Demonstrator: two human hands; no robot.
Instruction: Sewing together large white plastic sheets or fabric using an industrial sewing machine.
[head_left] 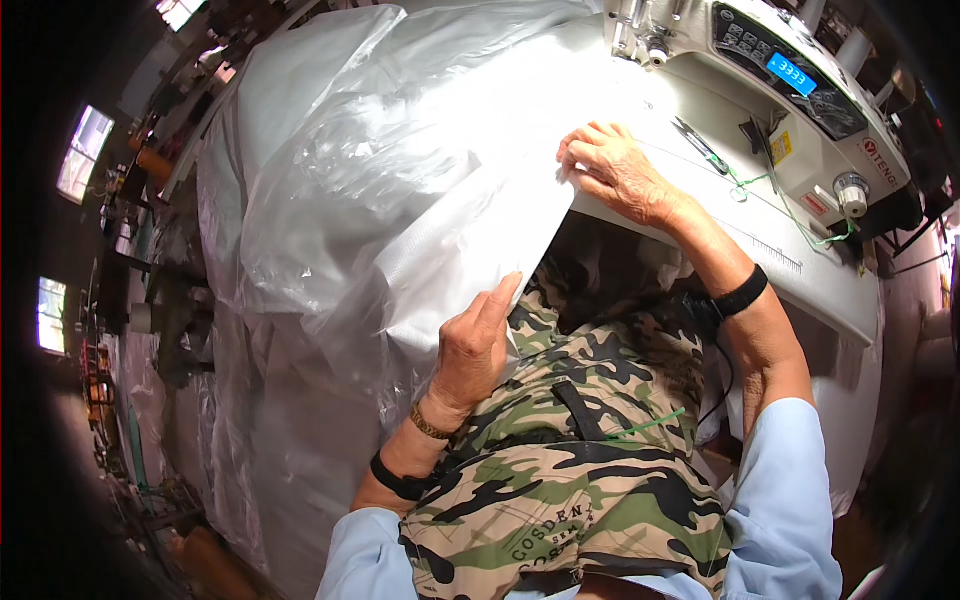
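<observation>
A large white sheet (440, 260), partly woven-looking and partly glossy like clear plastic, lies heaped over the table and hangs down toward me. My left hand (470, 350) is closed on its near edge, the thumb lying along the top. Farther up the same edge, close to the sewing machine (820, 100), my right hand (618, 172) pinches the sheet between thumb and bent fingers. Between the two hands the edge runs taut and nearly straight. The fingertips under the sheet are hidden.
Thread snips (704, 147) lie on the white sewing table (690, 225), right of my right hand, beside loose green thread (742, 186). A lit display (792, 74) glows on the machine. My lap is covered by a camouflage apron (590, 480) with a green thread on it.
</observation>
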